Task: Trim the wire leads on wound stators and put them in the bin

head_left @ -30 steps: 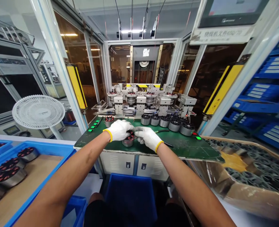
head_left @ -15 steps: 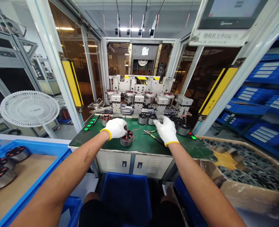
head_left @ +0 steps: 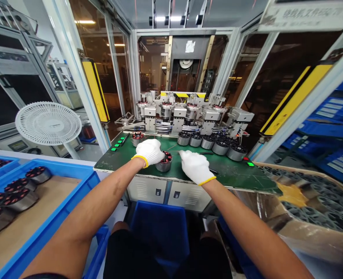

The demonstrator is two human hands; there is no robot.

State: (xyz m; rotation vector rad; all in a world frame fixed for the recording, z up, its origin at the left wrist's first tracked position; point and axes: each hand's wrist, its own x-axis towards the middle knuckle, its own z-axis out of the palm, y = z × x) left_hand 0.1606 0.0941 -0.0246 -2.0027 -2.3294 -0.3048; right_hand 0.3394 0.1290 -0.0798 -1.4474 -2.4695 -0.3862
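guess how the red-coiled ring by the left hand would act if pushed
The ring looks stiff and probably heavy for its size, given its metal side. Sitting level on the green table, it would likely slide rather than roll. The exposed red coils may be the easiest part to damage.

On the green worktop stand five dark-topped cores and two red-wound cores, while two yellow posts rise at the sides (one white fan and two blue trays are at left).
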